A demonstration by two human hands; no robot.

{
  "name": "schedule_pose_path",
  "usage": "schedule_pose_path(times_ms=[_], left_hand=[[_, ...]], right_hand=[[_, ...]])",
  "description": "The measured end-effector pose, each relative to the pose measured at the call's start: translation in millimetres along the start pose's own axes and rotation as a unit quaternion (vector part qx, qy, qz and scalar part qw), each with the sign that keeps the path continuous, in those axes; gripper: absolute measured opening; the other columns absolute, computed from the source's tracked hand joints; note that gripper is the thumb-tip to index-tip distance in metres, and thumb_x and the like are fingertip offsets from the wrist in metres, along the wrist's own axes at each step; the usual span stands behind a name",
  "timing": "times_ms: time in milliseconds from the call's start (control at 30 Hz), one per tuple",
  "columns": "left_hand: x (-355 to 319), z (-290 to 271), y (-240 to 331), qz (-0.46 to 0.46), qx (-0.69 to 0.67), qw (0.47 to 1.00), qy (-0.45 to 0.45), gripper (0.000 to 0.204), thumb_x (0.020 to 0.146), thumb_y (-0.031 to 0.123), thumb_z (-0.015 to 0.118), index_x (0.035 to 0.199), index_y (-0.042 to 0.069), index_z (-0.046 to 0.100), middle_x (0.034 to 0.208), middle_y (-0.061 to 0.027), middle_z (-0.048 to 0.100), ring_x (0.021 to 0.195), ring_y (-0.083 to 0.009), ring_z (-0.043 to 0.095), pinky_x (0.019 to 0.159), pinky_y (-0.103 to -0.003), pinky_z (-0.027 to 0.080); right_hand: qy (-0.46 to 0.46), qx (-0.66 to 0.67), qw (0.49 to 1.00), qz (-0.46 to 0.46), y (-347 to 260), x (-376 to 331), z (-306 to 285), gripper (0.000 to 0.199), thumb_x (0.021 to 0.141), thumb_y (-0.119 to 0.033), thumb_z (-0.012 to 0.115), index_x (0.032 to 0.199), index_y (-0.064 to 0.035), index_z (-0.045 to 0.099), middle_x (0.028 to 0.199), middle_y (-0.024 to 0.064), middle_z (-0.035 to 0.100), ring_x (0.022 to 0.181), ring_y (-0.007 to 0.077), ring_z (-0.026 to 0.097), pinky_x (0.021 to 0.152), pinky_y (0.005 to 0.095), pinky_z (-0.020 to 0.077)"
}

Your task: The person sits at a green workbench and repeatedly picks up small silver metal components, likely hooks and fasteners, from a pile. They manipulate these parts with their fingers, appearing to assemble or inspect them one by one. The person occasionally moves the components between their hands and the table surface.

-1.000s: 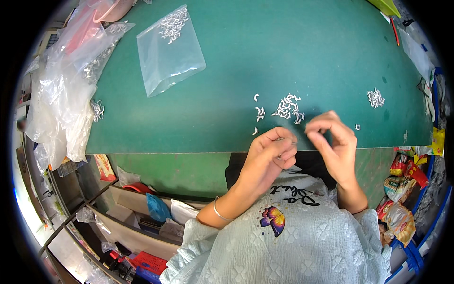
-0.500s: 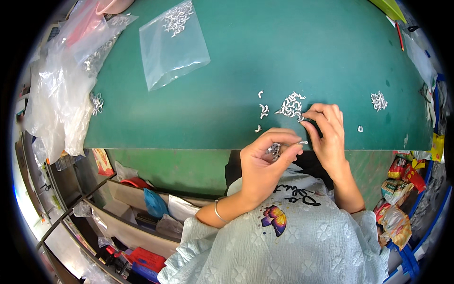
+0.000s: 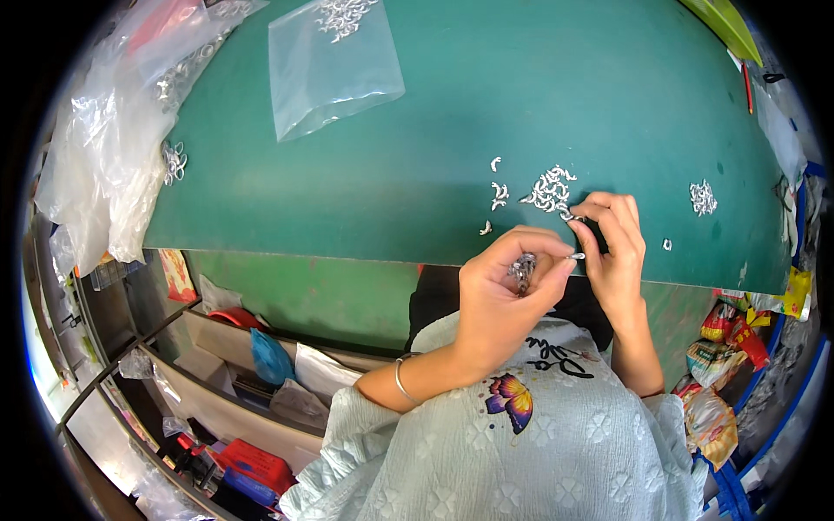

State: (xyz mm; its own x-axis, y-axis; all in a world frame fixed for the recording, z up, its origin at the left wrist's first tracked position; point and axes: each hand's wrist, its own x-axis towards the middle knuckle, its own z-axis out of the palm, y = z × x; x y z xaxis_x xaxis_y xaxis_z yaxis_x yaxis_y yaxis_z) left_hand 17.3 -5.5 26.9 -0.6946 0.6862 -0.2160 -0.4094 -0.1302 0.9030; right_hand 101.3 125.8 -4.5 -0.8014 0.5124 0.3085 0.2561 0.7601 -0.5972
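Left hand [image 3: 499, 291]: grip curled closed around a small bunch of silvery metal rings [image 3: 524, 269], which shows between thumb and forefinger; the hand sits just off the near edge of the green desk [image 3: 452, 113]. A thin silver bangle [image 3: 400, 382] circles this wrist.

Right hand [image 3: 615, 252]: grip pinched shut, fingertips [image 3: 584, 227] nipping one small silvery metal piece [image 3: 577, 256] just beside the left forefinger. The two hands are touching or nearly so at that point; which cannot be determined.

Main heap of small silvery hook-shaped pieces [image 3: 549, 189]: lying on the desk, immediately beyond the right hand's fingertips. Several loose pieces [image 3: 498, 193] lie just left of the heap, apart from one another. A smaller second heap [image 3: 702, 197] lies well to the right of the main heap, with a single stray piece [image 3: 666, 245] nearer the desk edge.

Clear plastic zip bag [image 3: 334, 69]: flat on the desk, well beyond and left of the main heap, with silvery pieces gathered in its far end. Crumpled clear plastic bags [image 3: 104, 165] are piled at the desk's left edge, far from the heap.
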Motion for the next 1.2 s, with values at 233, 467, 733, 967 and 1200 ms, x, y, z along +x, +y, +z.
schedule_pose_path(times_ms=[233, 467, 733, 967, 1200], left_hand=[[1, 0, 1, 0.061, 0.040, 0.997, 0.001, 0.015, 0.074, -0.010, 0.062, 0.085, 0.000, 0.060, 0.088, -0.0030, 0.058, 0.057, -0.0008, 0.041, 0.046, -0.017, 0.035], [0, -2, 5, 0.060, 0.034, 0.997, -0.019, 0.017, 0.074, -0.013, 0.061, 0.088, -0.004, 0.059, 0.091, -0.0078, 0.057, 0.063, -0.0043, 0.043, 0.058, -0.018, 0.039], [5, -7, 5, -0.076, -0.057, 0.995, -0.009, 0.009, 0.080, -0.002, 0.058, 0.088, 0.001, 0.057, 0.085, -0.0047, 0.055, 0.057, -0.0023, 0.040, 0.048, -0.017, 0.032], [15, -26, -7, -0.196, -0.382, 0.902, -0.039, 0.010, 0.085, 0.008, 0.045, 0.089, 0.000, 0.050, 0.079, -0.0069, 0.045, 0.067, -0.0091, 0.038, 0.054, -0.021, 0.032], [11, -29, -15, -0.237, -0.375, 0.896, -0.030, 0.021, 0.092, 0.012, 0.043, 0.103, -0.003, 0.053, 0.079, -0.0048, 0.047, 0.058, -0.0089, 0.037, 0.048, -0.021, 0.031]], right_hand=[[-0.011, -0.002, 1.000, 0.000, -2, 0, 1, 0.016, 0.066, 0.004, 0.067, 0.079, -0.0011, 0.060, 0.083, 0.0086, 0.055, 0.078, 0.0253, 0.049, 0.070, 0.0337, 0.0402], [-0.014, -0.005, 1.000, -0.002, -3, 1, 0, 0.015, 0.067, 0.006, 0.065, 0.079, -0.0003, 0.058, 0.083, 0.0094, 0.055, 0.077, 0.0258, 0.050, 0.070, 0.0338, 0.0406], [0.010, -0.001, 1.000, 0.004, -5, 2, 0, 0.019, 0.066, 0.005, 0.068, 0.082, 0.0000, 0.059, 0.083, 0.0106, 0.057, 0.076, 0.0273, 0.052, 0.068, 0.0344, 0.0431], [0.004, -0.058, 0.998, -0.004, -5, 1, 1, 0.021, 0.064, -0.002, 0.073, 0.081, -0.0028, 0.061, 0.084, 0.0068, 0.056, 0.079, 0.0238, 0.049, 0.069, 0.0334, 0.0374], [0.024, -0.041, 0.999, -0.017, -2, 1, 1, 0.019, 0.065, -0.002, 0.071, 0.081, -0.0033, 0.061, 0.084, 0.0058, 0.057, 0.078, 0.0234, 0.050, 0.068, 0.0333, 0.0360]])
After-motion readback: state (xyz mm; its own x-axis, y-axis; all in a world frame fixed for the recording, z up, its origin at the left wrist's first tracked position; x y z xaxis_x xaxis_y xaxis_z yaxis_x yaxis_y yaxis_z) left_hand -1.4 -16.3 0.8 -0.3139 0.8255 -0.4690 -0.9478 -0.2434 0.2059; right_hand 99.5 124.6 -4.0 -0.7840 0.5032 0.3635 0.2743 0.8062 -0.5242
